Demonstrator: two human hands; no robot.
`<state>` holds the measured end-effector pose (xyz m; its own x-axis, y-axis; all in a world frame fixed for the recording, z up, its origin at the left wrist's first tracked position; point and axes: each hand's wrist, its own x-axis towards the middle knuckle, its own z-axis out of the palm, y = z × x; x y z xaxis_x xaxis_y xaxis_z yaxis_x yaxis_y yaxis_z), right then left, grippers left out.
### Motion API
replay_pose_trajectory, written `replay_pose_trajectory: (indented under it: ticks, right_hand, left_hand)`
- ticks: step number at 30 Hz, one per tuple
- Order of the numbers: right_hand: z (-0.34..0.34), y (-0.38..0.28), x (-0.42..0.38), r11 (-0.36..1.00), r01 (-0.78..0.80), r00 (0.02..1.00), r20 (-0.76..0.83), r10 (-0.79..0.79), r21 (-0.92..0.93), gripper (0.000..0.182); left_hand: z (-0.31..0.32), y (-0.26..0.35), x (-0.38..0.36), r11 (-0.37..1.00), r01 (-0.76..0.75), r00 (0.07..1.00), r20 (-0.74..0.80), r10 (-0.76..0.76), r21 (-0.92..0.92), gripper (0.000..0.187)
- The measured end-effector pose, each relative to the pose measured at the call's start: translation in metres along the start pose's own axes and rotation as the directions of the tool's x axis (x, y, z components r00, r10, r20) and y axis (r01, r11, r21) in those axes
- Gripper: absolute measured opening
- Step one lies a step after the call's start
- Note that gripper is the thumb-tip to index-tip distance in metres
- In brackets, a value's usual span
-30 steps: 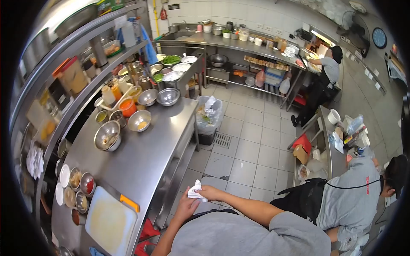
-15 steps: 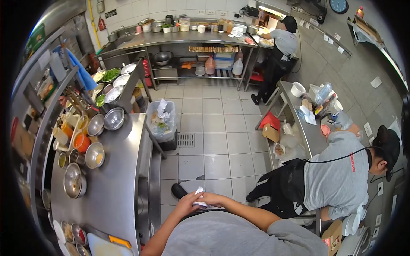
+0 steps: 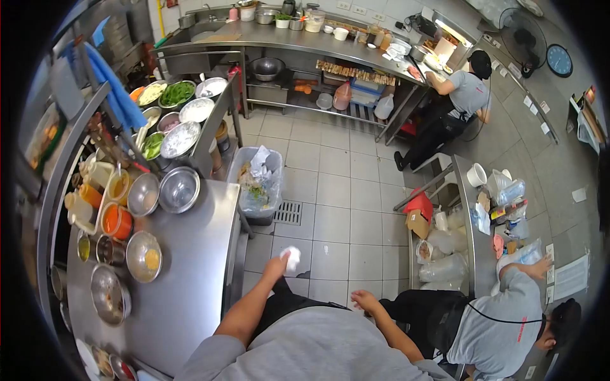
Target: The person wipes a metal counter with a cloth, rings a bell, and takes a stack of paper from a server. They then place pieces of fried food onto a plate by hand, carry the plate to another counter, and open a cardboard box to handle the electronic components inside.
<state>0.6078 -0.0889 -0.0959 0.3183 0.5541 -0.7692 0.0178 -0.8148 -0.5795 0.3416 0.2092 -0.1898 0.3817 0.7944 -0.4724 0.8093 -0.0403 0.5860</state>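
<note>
My left hand (image 3: 276, 267) is closed around a crumpled white paper napkin (image 3: 291, 258), held out in front of my body above the tiled floor. Part of the napkin sticks out past the fingers. Away from it, on the other side of my waist, my right hand (image 3: 365, 300) hangs with loosely bent fingers apart and nothing visible in it. A bin (image 3: 273, 209) with a clear plastic liner, holding paper and food scraps, stands ahead of my left hand.
A steel counter (image 3: 184, 267) with metal bowls (image 3: 179, 190) runs along my left. At the right, a co-worker (image 3: 502, 317) leans by a side table (image 3: 467, 209). Another person (image 3: 454, 105) stands at the back counter (image 3: 279, 39). A drain grate (image 3: 288, 213) lies beside the bin.
My hands were together at my waist around the napkin. Now they are apart, the left reaching forward with it. The view has turned, and the near co-worker's arm now reaches across the side table.
</note>
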Motion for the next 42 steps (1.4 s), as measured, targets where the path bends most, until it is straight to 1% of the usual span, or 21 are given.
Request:
replay_pose_trajectory:
  ticks: [2, 3, 5, 8, 10, 12, 14, 15, 16, 17, 18, 19, 20, 21, 23, 25, 28, 33, 36, 38, 42]
  right_hand:
    - [-0.017, 0.019, -0.003, 0.997, -0.053, 0.994, -0.098, 0.048, -0.048, 0.036]
    - [-0.024, 0.029, -0.008, 0.994, -0.106, 0.987, -0.125, 0.105, -0.001, 0.033]
    - [-0.033, 0.045, -0.017, 0.985, -0.148, 0.969, -0.185, 0.163, 0.09, 0.03]
    - [-0.033, 0.056, -0.022, 0.956, -0.19, 0.944, -0.227, 0.24, 0.222, 0.026]
    - [-0.024, 0.057, -0.03, 0.922, -0.234, 0.916, -0.249, 0.316, 0.309, 0.023]
    - [-0.011, 0.052, -0.033, 0.922, -0.206, 0.917, -0.263, 0.299, 0.329, 0.022]
    - [-0.002, 0.051, -0.026, 0.945, -0.153, 0.938, -0.258, 0.231, 0.29, 0.021]
    - [0.0, 0.056, -0.017, 0.957, -0.158, 0.949, -0.23, 0.215, 0.243, 0.023]
    - [-0.002, 0.057, -0.007, 0.968, -0.165, 0.96, -0.196, 0.202, 0.191, 0.026]
    - [-0.005, 0.05, -0.001, 0.967, -0.155, 0.956, -0.217, 0.199, 0.203, 0.026]
    - [-0.008, 0.039, 0.004, 0.983, -0.162, 0.965, -0.195, 0.176, 0.089, 0.032]
    - [-0.014, 0.03, 0.008, 0.985, -0.168, 0.972, -0.174, 0.161, -0.028, 0.039]
    - [-0.022, 0.023, 0.012, 0.985, -0.17, 0.966, -0.201, 0.162, -0.02, 0.039]
    - [-0.029, 0.014, 0.016, 0.989, -0.144, 0.969, -0.206, 0.134, -0.033, 0.047]
    - [-0.044, 0.0, 0.025, 0.994, -0.108, 0.969, -0.228, 0.099, -0.025, 0.055]
    - [-0.059, -0.017, 0.041, 0.96, -0.275, 0.953, -0.119, 0.28, 0.058, 0.04]
    - [-0.078, -0.031, 0.053, 0.981, -0.191, 0.973, -0.125, 0.192, 0.021, 0.023]
    - [-0.091, -0.082, 0.071, 0.984, -0.091, 0.962, -0.271, 0.047, -0.151, 0.044]
    - [-0.078, -0.1, 0.074, 0.989, -0.057, 0.975, -0.223, 0.026, -0.134, 0.053]
    - [-0.065, -0.1, 0.083, 0.998, -0.059, 0.993, -0.098, 0.062, 0.028, 0.05]
    - [-0.051, -0.09, 0.09, 0.992, -0.116, 0.993, -0.012, 0.116, -0.042, 0.049]
  left_hand:
    - [-0.052, 0.029, 0.045, 0.74, 0.343, 0.937, 0.27, -0.222, -0.578, 0.05]
    - [-0.071, 0.04, 0.072, 0.672, 0.298, 0.955, 0.224, -0.197, -0.678, 0.047]
    - [-0.098, 0.041, 0.137, 0.443, 0.24, 0.967, 0.17, -0.192, -0.864, 0.045]
    - [-0.138, 0.047, 0.222, 0.036, 0.151, 0.981, 0.145, -0.13, -0.988, 0.07]
    - [-0.162, 0.041, 0.257, 0.028, 0.244, 0.969, 0.243, -0.035, -0.969, 0.079]
    - [-0.167, 0.042, 0.267, 0.24, 0.268, 0.962, 0.245, -0.124, -0.933, 0.074]
    - [-0.151, 0.048, 0.257, 0.579, 0.131, 0.989, 0.149, -0.015, -0.805, 0.054]
    - [-0.147, 0.061, 0.232, 0.694, 0.21, 0.972, 0.225, -0.07, -0.688, 0.043]
    - [-0.123, 0.043, 0.225, 0.902, -0.006, 0.955, 0.264, 0.133, -0.432, 0.036]
    - [-0.099, 0.025, 0.218, 0.94, -0.332, 0.894, 0.292, 0.339, -0.074, 0.029]
    - [-0.077, 0.009, 0.21, 0.788, -0.587, 0.797, 0.305, 0.521, 0.186, 0.024]
    - [-0.059, 0.0, 0.186, 0.878, -0.463, 0.804, 0.474, 0.358, 0.123, 0.027]
    - [-0.057, 0.011, 0.138, 0.987, -0.118, 0.82, 0.571, 0.037, 0.105, 0.037]
    - [-0.03, -0.034, 0.132, 0.906, -0.397, 0.657, 0.644, 0.392, -0.146, 0.038]
    - [-0.047, -0.038, 0.101, 0.972, -0.228, 0.746, 0.631, 0.215, -0.061, 0.038]
    - [-0.064, -0.033, 0.093, 0.985, -0.172, 0.775, 0.613, 0.155, -0.031, 0.037]
    - [-0.078, -0.027, 0.094, 0.988, -0.15, 0.808, 0.572, 0.141, -0.032, 0.037]
    - [-0.091, -0.03, 0.099, 0.992, -0.122, 0.844, 0.521, 0.127, -0.045, 0.036]
    - [-0.092, -0.034, 0.094, 0.992, -0.109, 0.851, 0.511, 0.122, -0.056, 0.035]
    - [-0.094, -0.036, 0.093, 0.993, -0.104, 0.856, 0.503, 0.12, -0.059, 0.035]
    - [-0.096, -0.045, 0.087, 0.993, -0.095, 0.858, 0.5, 0.116, -0.068, 0.034]
